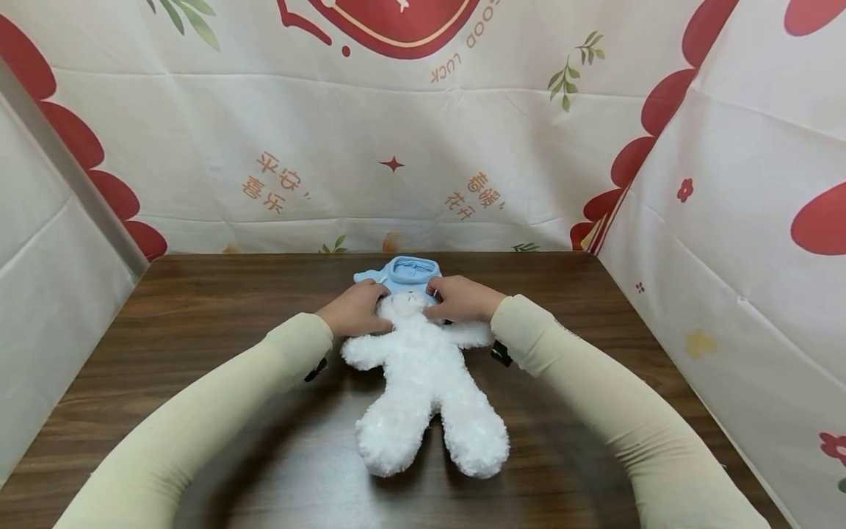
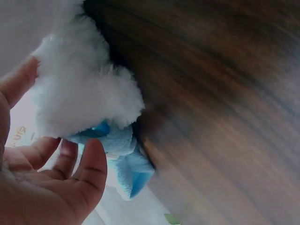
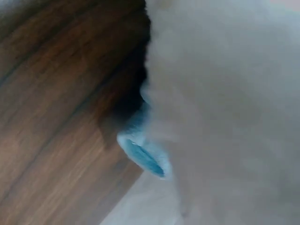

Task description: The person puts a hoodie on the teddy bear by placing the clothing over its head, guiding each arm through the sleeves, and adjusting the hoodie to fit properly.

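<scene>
Here's the white toy, stretched out on the table, head at twelve o'clock against the blue shirt! Left hand at eleven, thumb and fingers round its head; right hand at one, curled fingers gripping the shirt.

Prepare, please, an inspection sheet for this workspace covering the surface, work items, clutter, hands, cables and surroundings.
Surface: dark wood-grain table.
Work items: white plush toy lying with its limbs spread; light-blue garment at its head end.
Clutter: nothing seen.
Hands: left hand and right hand touch the toy's head end from either side, fingers bent; whether either grips the garment is unclear.
Cables: nothing seen.
Surroundings: white printed cloth behind the table.
</scene>
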Motion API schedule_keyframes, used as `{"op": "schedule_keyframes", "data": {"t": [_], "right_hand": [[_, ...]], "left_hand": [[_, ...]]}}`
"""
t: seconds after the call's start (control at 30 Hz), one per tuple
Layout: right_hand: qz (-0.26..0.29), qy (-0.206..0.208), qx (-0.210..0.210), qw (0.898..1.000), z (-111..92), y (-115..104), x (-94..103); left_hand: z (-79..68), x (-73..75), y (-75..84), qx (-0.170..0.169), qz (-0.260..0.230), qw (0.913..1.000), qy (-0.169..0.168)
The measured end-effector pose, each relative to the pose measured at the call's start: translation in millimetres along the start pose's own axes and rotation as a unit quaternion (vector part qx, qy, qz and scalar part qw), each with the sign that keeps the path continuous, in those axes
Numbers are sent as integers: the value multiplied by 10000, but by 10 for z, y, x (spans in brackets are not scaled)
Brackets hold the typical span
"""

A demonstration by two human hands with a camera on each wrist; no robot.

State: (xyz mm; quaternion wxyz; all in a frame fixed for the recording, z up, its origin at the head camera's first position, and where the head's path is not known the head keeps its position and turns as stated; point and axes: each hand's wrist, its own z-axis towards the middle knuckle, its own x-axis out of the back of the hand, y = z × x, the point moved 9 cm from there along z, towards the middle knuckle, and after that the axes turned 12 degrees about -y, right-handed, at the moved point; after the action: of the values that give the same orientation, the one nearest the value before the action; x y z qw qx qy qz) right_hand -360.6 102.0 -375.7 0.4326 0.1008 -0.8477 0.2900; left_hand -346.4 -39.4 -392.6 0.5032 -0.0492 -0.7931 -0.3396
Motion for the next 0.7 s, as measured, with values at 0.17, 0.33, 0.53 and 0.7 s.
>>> {"op": "schedule_keyframes", "data": {"t": [0.17, 0.33, 0.53, 0.7], "right_hand": [[17, 213, 8, 9998, 5, 5, -28], [242, 343, 160, 9990, 28, 36, -56], [403, 623, 555, 9957, 30, 16, -56], [392, 932, 771, 9919, 15, -17, -47]], "left_hand": [[6, -12, -44, -12, -405, 9990, 195], [-8, -28, -100, 120, -759, 9965, 341], [-20, -41, -102, -12, -890, 9934, 727], [-44, -37, -43, -523, -701, 9868, 1361]]}}
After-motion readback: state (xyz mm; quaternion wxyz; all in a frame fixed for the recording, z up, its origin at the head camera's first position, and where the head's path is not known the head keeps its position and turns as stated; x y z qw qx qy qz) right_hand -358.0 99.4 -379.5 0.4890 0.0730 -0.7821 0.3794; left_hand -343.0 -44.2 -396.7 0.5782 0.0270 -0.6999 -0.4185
